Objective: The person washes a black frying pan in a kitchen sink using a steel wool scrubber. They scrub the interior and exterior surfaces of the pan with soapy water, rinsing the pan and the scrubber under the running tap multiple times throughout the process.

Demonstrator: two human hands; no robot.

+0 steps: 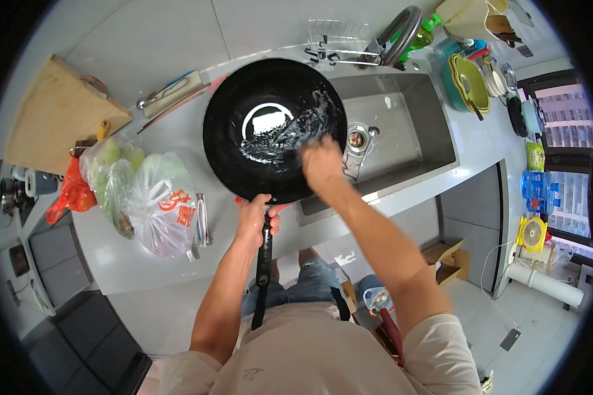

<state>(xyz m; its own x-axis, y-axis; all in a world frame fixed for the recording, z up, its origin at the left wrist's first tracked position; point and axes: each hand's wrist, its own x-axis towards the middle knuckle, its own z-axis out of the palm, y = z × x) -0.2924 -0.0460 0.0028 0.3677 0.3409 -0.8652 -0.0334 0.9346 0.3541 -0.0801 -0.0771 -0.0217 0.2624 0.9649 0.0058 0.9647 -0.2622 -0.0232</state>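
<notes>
A large black wok (227, 123) rests over the counter and the left edge of the steel sink (400, 103). My left hand (253, 219) grips the upper end of its black handle (264, 261), which points towards me. Inside the wok, at the right side, is my right hand (322, 165), blurred by motion with the fingers bent downward. Whether it holds a cloth or scrubber is hidden. Splashing water (306, 123) with bubbles lies across the wok's bottom and right wall.
To the left are bagged vegetables (116, 173), a white plastic bag (160, 212), a red bag (74, 192) and a wooden board (64, 118). A curved faucet (407, 34), wire rack (343, 39) and green soap bottle (425, 34) stand behind the sink. Stacked green basins (467, 84) sit right.
</notes>
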